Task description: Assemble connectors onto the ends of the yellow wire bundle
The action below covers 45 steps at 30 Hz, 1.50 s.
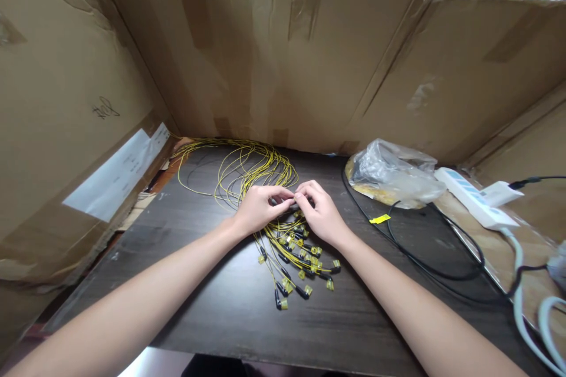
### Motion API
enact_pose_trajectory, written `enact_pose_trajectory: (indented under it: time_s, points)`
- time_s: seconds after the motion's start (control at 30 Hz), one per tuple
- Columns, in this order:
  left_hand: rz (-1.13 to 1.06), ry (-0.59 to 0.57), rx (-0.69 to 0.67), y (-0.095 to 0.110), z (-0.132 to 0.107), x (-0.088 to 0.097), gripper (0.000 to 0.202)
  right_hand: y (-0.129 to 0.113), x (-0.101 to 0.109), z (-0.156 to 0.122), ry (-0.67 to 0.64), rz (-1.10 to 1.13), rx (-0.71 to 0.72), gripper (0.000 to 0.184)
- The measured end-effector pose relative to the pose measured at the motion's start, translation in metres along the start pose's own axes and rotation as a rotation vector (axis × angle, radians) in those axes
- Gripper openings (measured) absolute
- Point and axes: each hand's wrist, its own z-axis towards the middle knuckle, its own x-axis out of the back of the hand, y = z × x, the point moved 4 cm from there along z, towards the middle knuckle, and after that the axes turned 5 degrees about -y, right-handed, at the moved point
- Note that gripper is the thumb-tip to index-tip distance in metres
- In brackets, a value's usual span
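Both hands meet over a bundle of thin yellow cables (265,171) on the dark table. My left hand (264,207) is pinched, thumb against fingers, at a small dark piece that is mostly hidden. From the other side, my right hand (319,212) pinches at the same spot, its fingertips touching those of the left. Below the hands, the cable ends fan out into several black connectors with clear yellow caps (305,259). Behind the hands, the cables run in loose loops toward the back left.
A crumpled clear plastic bag (393,171) lies at the back right, beside a white power strip (475,197) with a plugged-in adapter. A black cable (415,259) with a yellow tag curves across the table's right side. Cardboard walls (274,59) enclose the back and sides.
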Motion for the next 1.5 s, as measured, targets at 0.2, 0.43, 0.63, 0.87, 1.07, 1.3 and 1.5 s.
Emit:
enact_pose_trajectory:
  time_s: [0.2,0.43,0.63,0.87,1.07,1.3,1.5]
  points:
    - [0.004,0.0,-0.01,0.0014,-0.0008,-0.0003,0.013,0.0005,0.0006,0.0003,0.003,0.009,0.003,0.024]
    - [0.042,0.033,0.014,0.0012,-0.0004,0.0013,0.011,0.0004,0.001,0.0,0.003,0.018,0.012,0.019]
    - [0.044,0.036,0.029,-0.0004,-0.0005,0.001,0.01,-0.0005,0.0007,-0.0005,0.01,0.022,0.003,0.015]
    - [0.047,0.058,0.04,-0.0014,-0.0011,0.0017,0.01,0.0007,0.0013,-0.001,0.032,-0.004,-0.006,0.013]
    - [0.044,0.071,0.038,-0.0011,-0.0006,0.0025,0.011,0.0013,0.0006,-0.0016,0.025,0.012,-0.001,0.011]
    - [0.036,0.064,0.025,0.0021,-0.0005,0.0034,0.014,0.0003,0.0017,-0.0023,0.018,-0.004,-0.001,0.009]
    - [0.027,0.054,0.005,0.0038,-0.0006,0.003,0.013,-0.0001,0.0016,-0.0015,-0.002,-0.055,-0.006,0.017]
